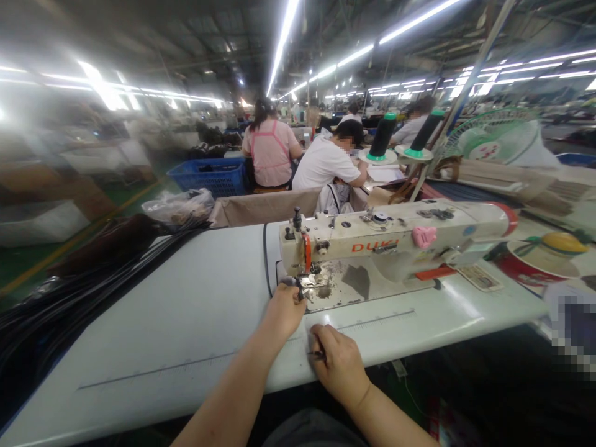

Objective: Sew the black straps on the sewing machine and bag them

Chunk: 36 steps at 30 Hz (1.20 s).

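Note:
A white sewing machine (391, 242) stands on a pale worktable (209, 298). My left hand (286, 305) is at the needle area, its fingers closed around a small dark piece beside the presser foot. Nearer the table's front edge, my right hand (333, 354) is curled, with a small dark object at its fingertips, too small to name. A thin black strip (266, 261) runs over the table left of the machine head and reaches toward my left hand.
Long dark strips (107, 279) hang over the table's left side. Beyond are a blue basket (209, 177) and people seated at work. Two black thread cones (382, 136) stand behind the machine; a straw hat (542, 257) and a green fan (493, 136) are at the right.

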{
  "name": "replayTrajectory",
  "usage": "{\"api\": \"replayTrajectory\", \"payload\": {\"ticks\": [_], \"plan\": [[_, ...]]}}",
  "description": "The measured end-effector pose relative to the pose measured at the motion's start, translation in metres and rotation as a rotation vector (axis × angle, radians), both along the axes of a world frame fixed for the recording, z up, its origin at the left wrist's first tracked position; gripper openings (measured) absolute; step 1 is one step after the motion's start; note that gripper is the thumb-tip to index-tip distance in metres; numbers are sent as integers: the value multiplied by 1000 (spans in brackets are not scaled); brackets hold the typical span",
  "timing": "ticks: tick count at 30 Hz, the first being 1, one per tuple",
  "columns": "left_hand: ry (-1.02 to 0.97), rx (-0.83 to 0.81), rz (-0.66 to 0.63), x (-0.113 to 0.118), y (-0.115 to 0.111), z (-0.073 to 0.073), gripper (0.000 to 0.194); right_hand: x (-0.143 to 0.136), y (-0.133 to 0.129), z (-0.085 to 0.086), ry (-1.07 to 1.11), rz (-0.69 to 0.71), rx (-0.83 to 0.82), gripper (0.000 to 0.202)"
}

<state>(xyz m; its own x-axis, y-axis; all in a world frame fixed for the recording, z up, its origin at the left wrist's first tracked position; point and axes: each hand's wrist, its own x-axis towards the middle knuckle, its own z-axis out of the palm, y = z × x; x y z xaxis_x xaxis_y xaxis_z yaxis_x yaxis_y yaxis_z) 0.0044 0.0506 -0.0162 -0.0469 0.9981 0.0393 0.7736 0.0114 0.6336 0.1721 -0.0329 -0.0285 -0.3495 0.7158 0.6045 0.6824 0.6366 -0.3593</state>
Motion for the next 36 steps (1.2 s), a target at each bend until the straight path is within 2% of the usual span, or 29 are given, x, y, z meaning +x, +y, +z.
{"api": "replayTrajectory", "payload": {"ticks": [6,9,14,18,20,24,26,29,33,36], "plan": [[164,-33,-29,12,-11,13,18,2,1,6,90,23,-49,23],[168,-69,-39,12,-18,11,22,3,1,8,147,44,-79,23],[107,-90,-167,6,-34,-1,38,5,2,9,277,80,-202,19],[166,-77,-206,5,-47,7,57,9,4,18,341,99,-347,17],[215,-71,-203,6,-51,16,55,14,3,24,359,146,-450,18],[279,15,-228,7,-54,29,33,33,-9,30,462,191,-587,30],[281,94,-265,6,-53,28,32,48,-19,26,527,126,-630,39],[258,204,-343,2,-54,15,39,76,-34,14,612,-36,-673,51],[277,303,-391,-13,-46,-16,34,124,-44,-3,635,-399,-604,60],[341,386,-464,-25,-33,-37,37,172,-46,-10,615,-677,-553,53]]}}
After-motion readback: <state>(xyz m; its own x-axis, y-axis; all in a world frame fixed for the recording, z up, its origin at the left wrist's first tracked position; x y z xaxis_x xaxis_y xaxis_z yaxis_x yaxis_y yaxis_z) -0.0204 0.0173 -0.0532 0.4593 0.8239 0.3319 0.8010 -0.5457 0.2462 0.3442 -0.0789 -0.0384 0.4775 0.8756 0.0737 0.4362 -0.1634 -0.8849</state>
